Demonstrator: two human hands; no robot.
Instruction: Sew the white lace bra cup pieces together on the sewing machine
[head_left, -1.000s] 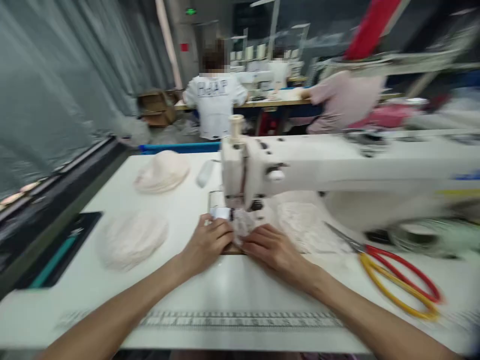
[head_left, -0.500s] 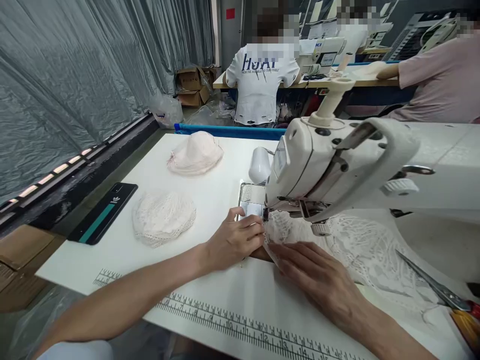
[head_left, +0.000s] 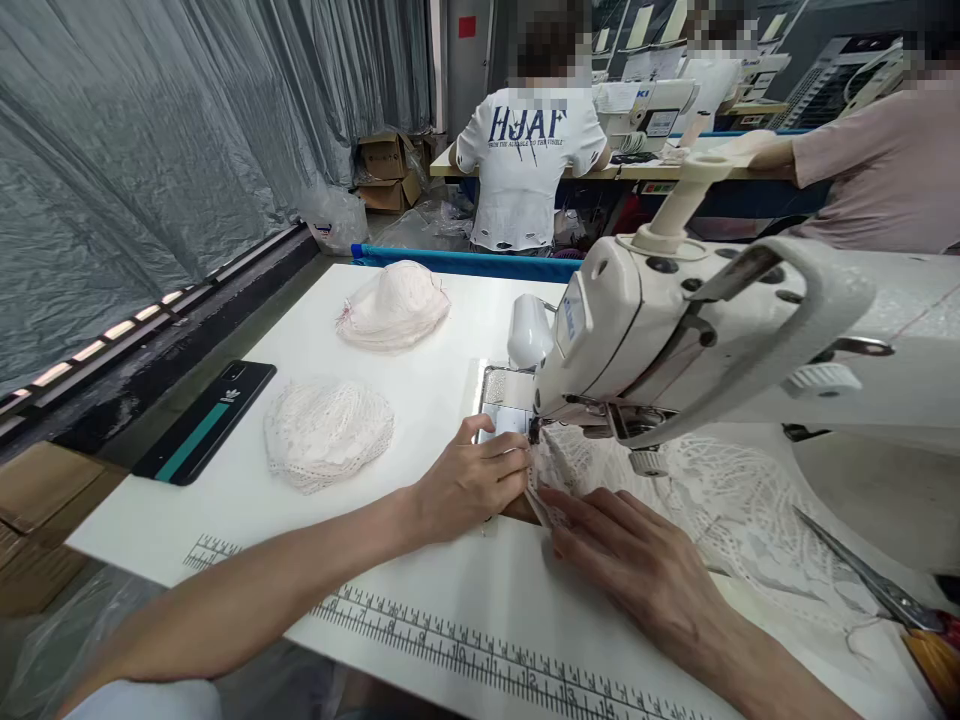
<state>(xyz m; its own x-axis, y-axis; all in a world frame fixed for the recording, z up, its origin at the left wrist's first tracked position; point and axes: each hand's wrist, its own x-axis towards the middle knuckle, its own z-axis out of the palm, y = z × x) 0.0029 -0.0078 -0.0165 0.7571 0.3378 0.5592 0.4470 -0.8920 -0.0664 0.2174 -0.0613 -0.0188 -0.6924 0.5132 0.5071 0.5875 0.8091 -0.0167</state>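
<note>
A white sewing machine [head_left: 630, 330] stands over the white table, its needle area just beyond my fingertips. Under it lies white lace fabric [head_left: 731, 490], bunched to the right of the needle. My left hand [head_left: 476, 475] is beside the presser foot, fingers bent and pressed together on the lace edge. Lower right, my right hand [head_left: 637, 560] pinches the near edge of the same lace between thumb and fingers. The exact stitching spot is partly hidden by the left fingers and the machine head.
Two piles of pieces, a lace stack [head_left: 328, 432] and a pale pink cup-shaped stack [head_left: 396, 305], lie left of the machine. A black phone [head_left: 206, 422] rests at the left edge. Scissors [head_left: 862, 570] lie at right. A printed ruler [head_left: 450, 645] runs along the front. People sit beyond.
The camera view has shifted slightly, moving the machine rightward in the picture. My right fingers have changed shape a little at the lace edge. My left hand stays almost where it was.
</note>
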